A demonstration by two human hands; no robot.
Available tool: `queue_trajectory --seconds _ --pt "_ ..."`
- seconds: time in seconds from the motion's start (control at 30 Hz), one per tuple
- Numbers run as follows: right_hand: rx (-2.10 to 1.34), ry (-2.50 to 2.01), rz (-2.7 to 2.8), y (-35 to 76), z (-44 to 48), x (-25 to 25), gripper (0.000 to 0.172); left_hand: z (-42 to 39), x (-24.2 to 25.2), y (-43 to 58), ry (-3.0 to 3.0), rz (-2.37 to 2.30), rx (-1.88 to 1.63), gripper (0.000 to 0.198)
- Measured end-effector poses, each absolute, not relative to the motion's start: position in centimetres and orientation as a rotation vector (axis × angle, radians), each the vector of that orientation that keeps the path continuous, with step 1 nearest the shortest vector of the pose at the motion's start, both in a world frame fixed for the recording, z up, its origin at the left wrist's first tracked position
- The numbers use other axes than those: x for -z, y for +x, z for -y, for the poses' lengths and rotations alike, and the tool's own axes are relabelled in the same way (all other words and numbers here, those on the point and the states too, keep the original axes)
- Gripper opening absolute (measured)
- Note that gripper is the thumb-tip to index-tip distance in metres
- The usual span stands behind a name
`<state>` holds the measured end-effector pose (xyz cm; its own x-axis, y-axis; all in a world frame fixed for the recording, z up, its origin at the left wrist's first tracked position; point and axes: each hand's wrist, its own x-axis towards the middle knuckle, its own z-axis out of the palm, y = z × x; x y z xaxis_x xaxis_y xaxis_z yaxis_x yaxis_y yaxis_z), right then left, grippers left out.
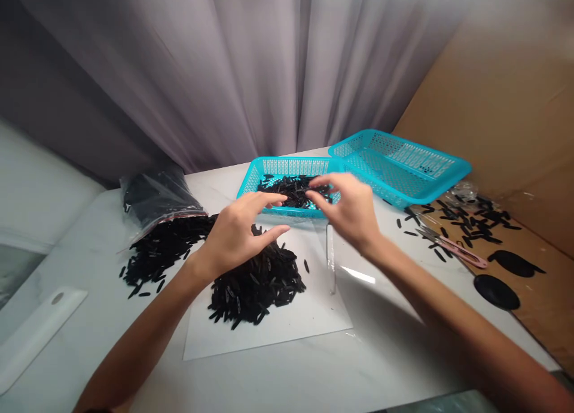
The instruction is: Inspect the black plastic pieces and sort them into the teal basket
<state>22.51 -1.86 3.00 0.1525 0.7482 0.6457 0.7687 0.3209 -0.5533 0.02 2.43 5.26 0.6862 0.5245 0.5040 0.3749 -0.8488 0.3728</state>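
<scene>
My left hand (pixel 240 231) is open, thumb and fingers apart, above a heap of small black elongated pieces (pixel 255 287). That heap lies on a white sheet (pixel 323 317), and the hand hides part of it. Over the near right part of a blue perforated basket (pixel 251 180) is my right hand (pixel 347 207). Its thumb and forefinger curve towards each other with a small gap, and I make out nothing held between them. Inside the basket lie many similar black pieces (pixel 291 189).
A clear plastic bag (pixel 156 195) spills black pieces on the left. A second blue basket (pixel 430 189) stands at the back right. Beside it are scissors with pink handles (pixel 464 251), scattered black pieces (pixel 479 225) and a black oval disc (pixel 497 291). A white tray-like object (pixel 40 335) lies left.
</scene>
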Motion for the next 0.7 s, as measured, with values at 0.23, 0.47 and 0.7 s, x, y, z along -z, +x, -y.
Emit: queue_trajectory --seconds 0.23,0.47,0.7 --pt "-0.396 -1.176 2.204 19.9 4.6 -0.4 0.091 -1.1 -1.3 -8.2 2.663 -0.774 -0.308 0.105" --pt "-0.589 -1.382 2.305 14.7 7.1 6.6 0.139 1.1 4.8 -10.7 2.608 -0.850 -0.193 0.142" --pt "-0.503 -1.227 2.245 13.4 5.1 7.5 0.135 0.3 5.8 -8.8 2.498 -0.825 -0.362 0.127"
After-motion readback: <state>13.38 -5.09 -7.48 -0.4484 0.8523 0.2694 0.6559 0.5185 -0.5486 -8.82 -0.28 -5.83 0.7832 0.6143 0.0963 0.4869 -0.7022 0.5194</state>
